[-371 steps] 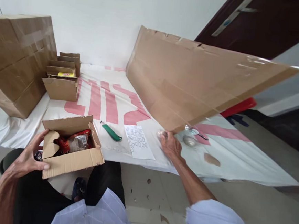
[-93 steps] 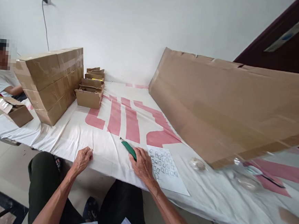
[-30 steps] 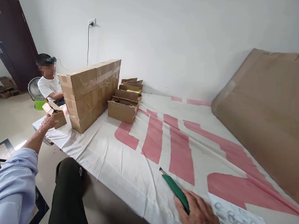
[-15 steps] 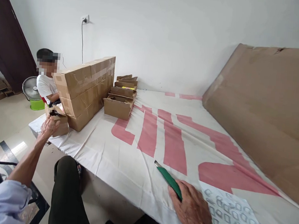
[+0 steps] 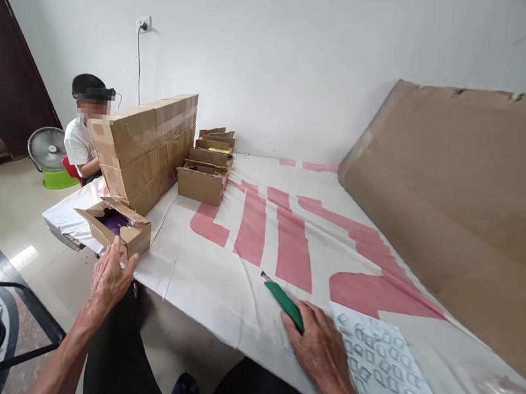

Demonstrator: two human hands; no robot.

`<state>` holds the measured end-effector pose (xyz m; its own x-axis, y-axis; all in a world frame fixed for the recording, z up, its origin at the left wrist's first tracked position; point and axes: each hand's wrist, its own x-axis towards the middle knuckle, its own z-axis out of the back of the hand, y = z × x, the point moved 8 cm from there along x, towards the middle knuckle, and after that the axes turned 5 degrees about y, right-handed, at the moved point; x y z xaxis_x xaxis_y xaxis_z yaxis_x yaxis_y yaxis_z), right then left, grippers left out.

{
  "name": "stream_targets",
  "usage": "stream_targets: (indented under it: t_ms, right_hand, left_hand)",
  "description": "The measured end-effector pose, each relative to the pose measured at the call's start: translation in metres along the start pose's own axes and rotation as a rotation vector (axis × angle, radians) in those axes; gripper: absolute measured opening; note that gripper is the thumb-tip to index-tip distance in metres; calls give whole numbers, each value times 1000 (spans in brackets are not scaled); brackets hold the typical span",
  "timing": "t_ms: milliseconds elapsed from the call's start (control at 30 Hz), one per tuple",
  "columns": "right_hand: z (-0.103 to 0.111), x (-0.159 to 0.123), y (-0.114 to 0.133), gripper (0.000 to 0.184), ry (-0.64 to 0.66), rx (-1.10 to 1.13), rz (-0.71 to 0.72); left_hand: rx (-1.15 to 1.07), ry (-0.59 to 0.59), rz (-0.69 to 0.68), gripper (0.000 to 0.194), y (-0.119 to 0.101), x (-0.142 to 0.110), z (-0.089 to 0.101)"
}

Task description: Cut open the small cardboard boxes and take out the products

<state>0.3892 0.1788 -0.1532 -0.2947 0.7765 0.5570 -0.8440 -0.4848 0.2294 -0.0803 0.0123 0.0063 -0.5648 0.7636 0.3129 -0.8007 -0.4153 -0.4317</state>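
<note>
My left hand (image 5: 109, 279) is on the near end of a small open cardboard box (image 5: 137, 239), its fingers at the box's edge and its thumb against the side. The box stands at the table's front left with its flaps up, and something dark purple (image 5: 114, 222) shows inside. My right hand (image 5: 319, 341) rests low over the table, closed around a green utility knife (image 5: 284, 303). The knife's metal tip points up and left, away from me. Beside this hand lies a white sheet (image 5: 387, 358) with rows of small grey outlines.
Taped cartons (image 5: 148, 151) are stacked at the left, with open boxes (image 5: 200, 183) in a row next to them. A large cardboard sheet (image 5: 459, 194) leans at the right. Clear plastic (image 5: 507, 392) lies near the right edge. A person (image 5: 80, 143) sits beyond the stack, near a fan (image 5: 48, 148).
The small box has come right and nearer along the table edge, together with my left hand, and its open top now shows. My right hand still holds the knife. The view has shifted slightly.
</note>
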Motion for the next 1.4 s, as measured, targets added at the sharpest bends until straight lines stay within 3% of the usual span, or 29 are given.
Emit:
stream_targets:
  t_ms: [100, 200, 367, 467, 567, 667, 767, 900, 1000, 1067, 1133, 1200, 1300, 1400]
  right_hand:
    - [10, 14, 17, 43, -37, 53, -48]
    - [9, 34, 58, 48, -34, 250, -47]
    - [-35, 67, 170, 74, 261, 717, -27]
    - [-67, 82, 243, 109, 433, 906, -27]
    - [-90, 95, 309, 137, 526, 1001, 11]
    - [-105, 106, 357, 142, 510, 1038, 54]
    - [-111, 117, 378, 136, 391, 1071, 44]
    - [-113, 128, 365, 137, 360, 1097, 1]
    - [-104, 131, 325, 135, 417, 1141, 5]
    - [-92, 129, 287, 130, 462, 1201, 20]
    - [-78, 123, 247, 124, 528, 1259, 20]
    - [-63, 115, 208, 118, 591, 1322, -12]
    - [-37, 104, 160, 107, 620, 1386, -59]
    - [-15, 94, 132, 94, 629, 1411, -87]
  left_hand:
    - [5, 30, -6, 71, 0, -6, 2]
    - [65, 43, -37, 67, -2, -5, 11]
    - [81, -9, -165, 71, -21, -8, 25]
    - [29, -30, -234, 75, -26, -11, 25]
    - [-22, 10, -291, 71, -19, -8, 16]
    - [-72, 35, -319, 60, -8, -4, 8]
    - [-119, 42, -332, 49, -3, -3, 5]
    - [-214, 9, -323, 48, 2, -1, 16]
    - [-307, -115, -182, 59, 33, 9, 34]
    - [-391, -119, -59, 72, 60, 19, 33]
    - [-500, 17, 24, 88, 79, 27, 12]
    - [-598, 241, 35, 103, 80, 30, -24]
    - [-686, 499, -44, 116, 55, 21, -76]
    - [-731, 568, -153, 121, 15, 11, -109]
